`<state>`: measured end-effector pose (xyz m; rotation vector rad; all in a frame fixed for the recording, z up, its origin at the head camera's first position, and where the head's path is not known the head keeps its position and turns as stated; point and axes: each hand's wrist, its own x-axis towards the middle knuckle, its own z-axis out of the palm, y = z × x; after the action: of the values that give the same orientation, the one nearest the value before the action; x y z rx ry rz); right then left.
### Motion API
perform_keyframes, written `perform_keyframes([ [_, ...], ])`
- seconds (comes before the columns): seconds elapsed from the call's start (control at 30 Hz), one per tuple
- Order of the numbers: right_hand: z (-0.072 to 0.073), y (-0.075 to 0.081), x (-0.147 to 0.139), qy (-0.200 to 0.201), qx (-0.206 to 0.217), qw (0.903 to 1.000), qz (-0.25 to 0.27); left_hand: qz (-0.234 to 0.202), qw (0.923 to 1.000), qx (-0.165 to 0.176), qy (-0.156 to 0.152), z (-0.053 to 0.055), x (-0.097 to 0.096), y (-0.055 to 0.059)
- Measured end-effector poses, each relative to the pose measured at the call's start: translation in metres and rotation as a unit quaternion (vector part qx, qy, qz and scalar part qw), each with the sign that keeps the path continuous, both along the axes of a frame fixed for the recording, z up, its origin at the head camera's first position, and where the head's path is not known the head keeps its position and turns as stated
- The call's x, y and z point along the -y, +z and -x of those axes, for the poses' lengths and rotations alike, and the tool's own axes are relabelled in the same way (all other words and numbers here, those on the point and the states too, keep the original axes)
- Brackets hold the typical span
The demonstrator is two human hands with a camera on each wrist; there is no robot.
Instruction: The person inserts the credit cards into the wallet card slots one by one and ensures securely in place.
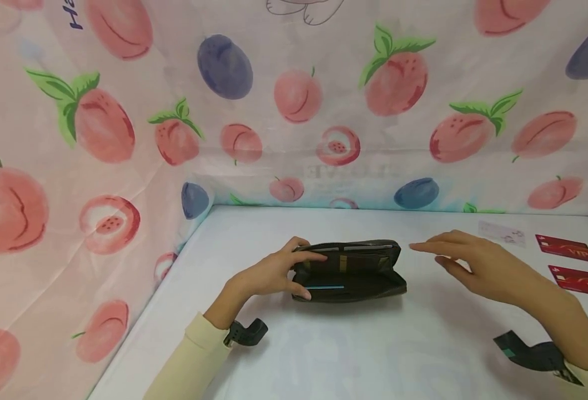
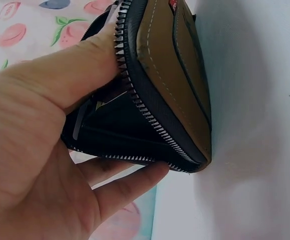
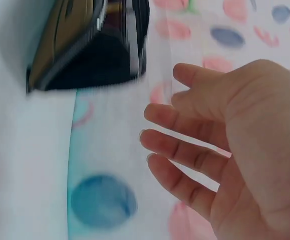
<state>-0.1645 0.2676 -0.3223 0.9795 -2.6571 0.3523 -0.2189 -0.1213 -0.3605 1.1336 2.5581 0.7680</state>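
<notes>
A dark long zip-around wallet [image 1: 348, 271] stands spread on the white table with its compartments facing up. My left hand [image 1: 274, 271] grips its left end, fingers on the far panel and thumb at the near edge. In the left wrist view the wallet [image 2: 167, 95] shows a tan outer side and metal zip teeth. A thin blue-edged item [image 1: 326, 287], perhaps a card, lies inside it. To the right of the wallet my right hand [image 1: 478, 264] hovers with extended fingers, touching nothing. The right wrist view shows a gap between the right hand [image 3: 235, 135] and the wallet [image 3: 94, 55].
Two red VIP cards [image 1: 566, 248] lie on the white table [image 1: 353, 355] at the right, one nearer than the other. A pale card [image 1: 501, 233] lies beside them, farther back. Fruit-printed cloth [image 1: 294, 155] hangs behind and at the left. Each wrist carries a black camera mount.
</notes>
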Motion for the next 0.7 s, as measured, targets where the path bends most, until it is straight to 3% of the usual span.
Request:
perform_keyframes([
  [0.1,0.0,-0.002,-0.029,-0.033,-0.005,0.9993,0.016,0.004,1.0,-0.001,0.002,0.0,-0.001,-0.001],
  [0.2,-0.002,-0.004,-0.06,-0.09,-0.015,0.9951,0.039,-0.001,1.0,0.005,0.002,0.0,-0.001,0.0],
  [0.27,-0.003,-0.005,-0.081,-0.145,-0.007,0.988,0.053,-0.004,0.9999,0.01,0.002,0.0,0.0,0.001],
  [0.37,-0.004,-0.009,-0.111,-0.216,0.038,0.9728,0.073,-0.01,0.9998,0.014,-0.002,0.0,0.001,0.001],
  [0.5,-0.002,-0.026,-0.144,-0.267,0.091,0.9529,0.111,-0.012,0.9997,0.02,-0.008,0.001,0.001,0.001],
  [0.7,0.005,-0.063,-0.196,-0.312,0.076,0.938,0.129,-0.012,0.9994,0.029,-0.014,0.003,0.002,-0.001],
])
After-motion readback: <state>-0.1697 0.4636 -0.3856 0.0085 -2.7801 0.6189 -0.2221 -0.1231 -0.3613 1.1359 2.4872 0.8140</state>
